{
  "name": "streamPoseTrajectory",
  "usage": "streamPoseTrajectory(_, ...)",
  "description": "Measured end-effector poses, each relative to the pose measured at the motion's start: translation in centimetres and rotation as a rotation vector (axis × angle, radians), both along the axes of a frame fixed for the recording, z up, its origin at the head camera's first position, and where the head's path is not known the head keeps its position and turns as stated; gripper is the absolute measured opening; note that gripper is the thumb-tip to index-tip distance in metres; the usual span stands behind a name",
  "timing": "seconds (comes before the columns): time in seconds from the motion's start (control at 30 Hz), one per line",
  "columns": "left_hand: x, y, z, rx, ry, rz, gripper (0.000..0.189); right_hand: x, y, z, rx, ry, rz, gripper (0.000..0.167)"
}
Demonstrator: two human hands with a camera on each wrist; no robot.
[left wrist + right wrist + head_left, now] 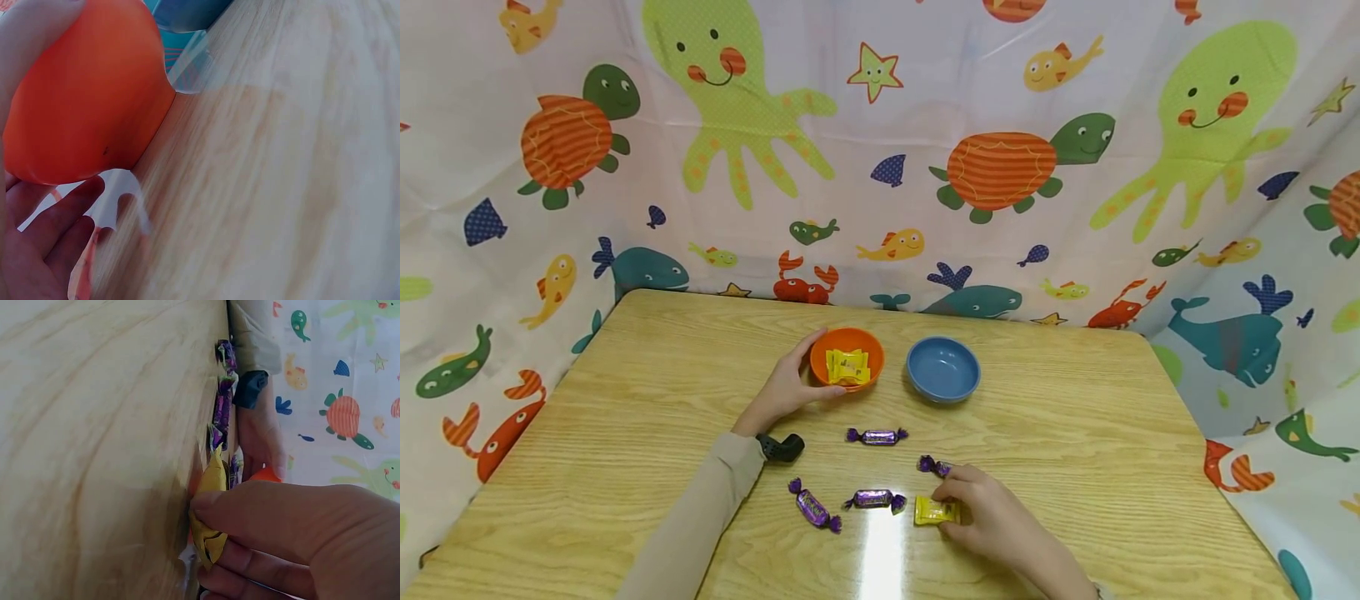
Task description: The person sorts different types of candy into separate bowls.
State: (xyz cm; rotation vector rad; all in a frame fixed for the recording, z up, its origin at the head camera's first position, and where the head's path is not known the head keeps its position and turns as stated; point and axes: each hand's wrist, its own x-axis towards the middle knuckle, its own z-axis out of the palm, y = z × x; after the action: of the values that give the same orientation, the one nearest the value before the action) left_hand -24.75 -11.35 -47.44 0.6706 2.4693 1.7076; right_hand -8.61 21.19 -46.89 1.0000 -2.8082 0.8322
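Observation:
My left hand (790, 385) grips the side of an orange bowl (880, 354), its thumb along the near side and the fingers around the far left. Several yellow-wrapped candies (848, 367) lie in that bowl. Low over the table's near part, my right hand (992, 517) pinches another yellow-wrapped candy (931, 510) between thumb and fingers. In the right wrist view the thumb presses on this yellow packet (212, 481). Just beyond the right hand lies a purple twist-wrapped candy (928, 464), partly hidden by the fingers.
A blue bowl (943, 369) with nothing in it stands right of the orange one. More purple candies lie on the wooden table (1075, 417): one below the bowls (877, 437), one left of the right hand (872, 499), one farther left (814, 507). A patterned curtain (820, 167) rises behind.

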Motion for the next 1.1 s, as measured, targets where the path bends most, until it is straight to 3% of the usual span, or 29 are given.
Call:
streamPoseTrajectory(0.17, 0.0, -0.1, -0.1, 0.01, 0.004, -0.006, 0.099, -0.3, 0.0, 0.3, 0.002, -0.022, -0.001, 0.027)
streamPoseTrajectory(0.37, -0.2, -0.2, -0.5, 0.038, 0.006, -0.01, 0.098, -0.9, -0.5, 1.3, -0.007, 0.013, 0.021, 0.027)
streamPoseTrajectory(0.7, -0.4, -0.1, -1.0, 0.039, -0.018, 0.0, 0.099, -3.3, -2.1, 3.8, -0.057, -0.031, 0.0, 0.025)
streamPoseTrajectory(0.93, -2.1, -0.4, -3.6, 0.037, 0.014, 0.009, 0.104, -5.7, -3.9, 5.2, -0.121, 0.01, -0.043, 0.024)
streamPoseTrajectory(1.1, -2.1, -0.4, -3.8, 0.056, 0.038, 0.006, 0.103, -7.7, -5.5, 6.1, -0.146, 0.023, -0.082, 0.024)
